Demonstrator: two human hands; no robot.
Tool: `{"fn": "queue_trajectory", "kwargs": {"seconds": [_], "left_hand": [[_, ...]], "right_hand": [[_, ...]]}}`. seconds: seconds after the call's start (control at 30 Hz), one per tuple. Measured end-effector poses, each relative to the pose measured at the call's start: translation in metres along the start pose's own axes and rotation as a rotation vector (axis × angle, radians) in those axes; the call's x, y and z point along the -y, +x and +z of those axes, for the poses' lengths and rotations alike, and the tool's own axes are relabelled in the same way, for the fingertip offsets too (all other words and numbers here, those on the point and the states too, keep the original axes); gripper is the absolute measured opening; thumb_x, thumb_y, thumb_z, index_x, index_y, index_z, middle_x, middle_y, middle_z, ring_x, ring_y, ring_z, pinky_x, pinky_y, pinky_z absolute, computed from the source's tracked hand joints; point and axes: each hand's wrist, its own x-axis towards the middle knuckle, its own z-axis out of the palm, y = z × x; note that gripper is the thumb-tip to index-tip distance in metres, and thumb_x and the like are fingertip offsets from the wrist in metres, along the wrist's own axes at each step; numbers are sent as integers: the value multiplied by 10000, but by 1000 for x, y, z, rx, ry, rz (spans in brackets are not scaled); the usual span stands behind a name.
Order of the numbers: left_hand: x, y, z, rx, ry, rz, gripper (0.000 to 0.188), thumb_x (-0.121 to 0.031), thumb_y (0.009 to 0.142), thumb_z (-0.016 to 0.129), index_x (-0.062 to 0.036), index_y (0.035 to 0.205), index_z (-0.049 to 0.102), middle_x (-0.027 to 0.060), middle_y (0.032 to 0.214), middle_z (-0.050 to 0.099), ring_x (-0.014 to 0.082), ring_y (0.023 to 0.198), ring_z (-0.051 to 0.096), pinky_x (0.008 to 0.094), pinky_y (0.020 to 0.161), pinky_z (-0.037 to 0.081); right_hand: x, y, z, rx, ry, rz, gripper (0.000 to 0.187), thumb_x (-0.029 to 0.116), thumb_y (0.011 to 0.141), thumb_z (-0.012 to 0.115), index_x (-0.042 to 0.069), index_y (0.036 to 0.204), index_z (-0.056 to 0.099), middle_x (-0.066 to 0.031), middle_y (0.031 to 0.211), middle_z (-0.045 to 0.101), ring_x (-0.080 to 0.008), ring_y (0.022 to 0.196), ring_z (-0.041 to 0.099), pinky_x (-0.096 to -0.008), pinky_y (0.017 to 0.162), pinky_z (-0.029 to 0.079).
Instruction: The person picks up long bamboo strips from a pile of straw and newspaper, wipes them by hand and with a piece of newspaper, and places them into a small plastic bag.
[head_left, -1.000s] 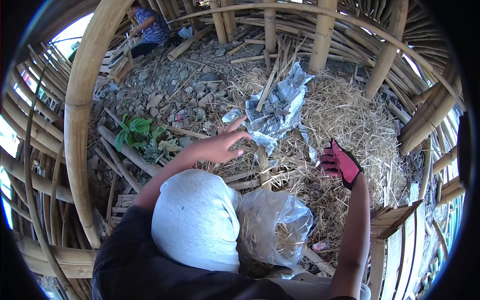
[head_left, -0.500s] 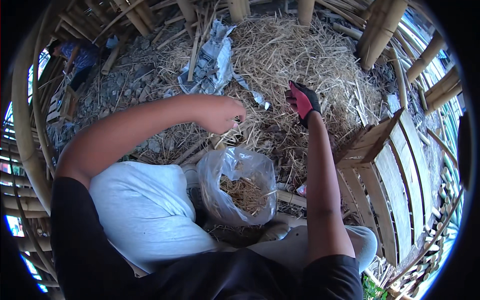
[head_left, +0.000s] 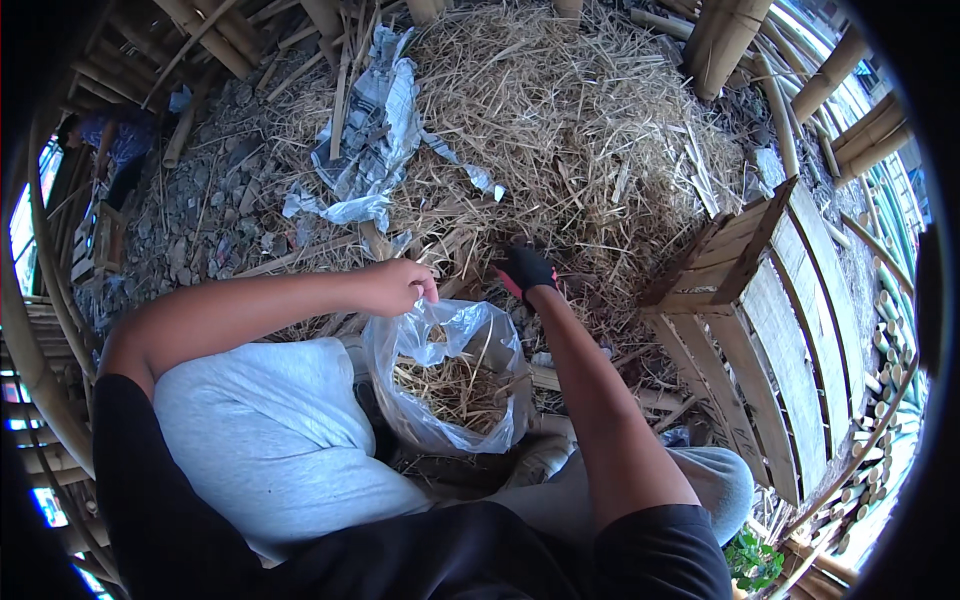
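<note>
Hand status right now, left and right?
Left hand: closed, fingers pinching the rim of the clear plastic bag.
Right hand, gloved: down at the straw; fingers mostly hidden, so grip can't be told.

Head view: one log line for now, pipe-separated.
left hand: at bag rim | right hand: gloved, at straw | bag: open, straw inside | crate: right of right arm | paper: beyond left hand

A clear plastic bag stands open, holding straw.

The ground supports straw, crumpled paper (toward far edge), a slatted crate (toward right edge) and a plastic bag (near edge).
</note>
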Motion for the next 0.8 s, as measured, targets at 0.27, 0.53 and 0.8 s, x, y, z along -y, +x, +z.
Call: {"fn": "queue_trajectory", "kwargs": {"seconds": [0.27,0.53,0.8], "left_hand": [[-90,20,-23,36,634,252,322,-52,917,553,-5,1219,654,189,1144,704,349,1043,687,459,897,542],[-130,-50,-17,96,1018,55,434,-55,827,624,-47,1260,658,177,1144,719,374,1108,689,502,878,565],[-83,-106,-73,199,1097,-109,482,-30,851,605,-75,1329,644,166,1218,707,359,1163,674,476,937,549]], "right_hand": [[-46,8,-25,140,14,113,553,571,890,670,197,1293,724,-180,1306,697,-382,1230,658,-470,1031,527],[70,-48,-70,182,-131,215,557,562,937,587,171,1312,718,-146,1372,680,-357,1301,631,-432,1068,510],[85,-60,-80,113,-134,66,539,573,964,548,184,1294,722,-156,1352,679,-386,1245,645,-473,1061,508]]}}
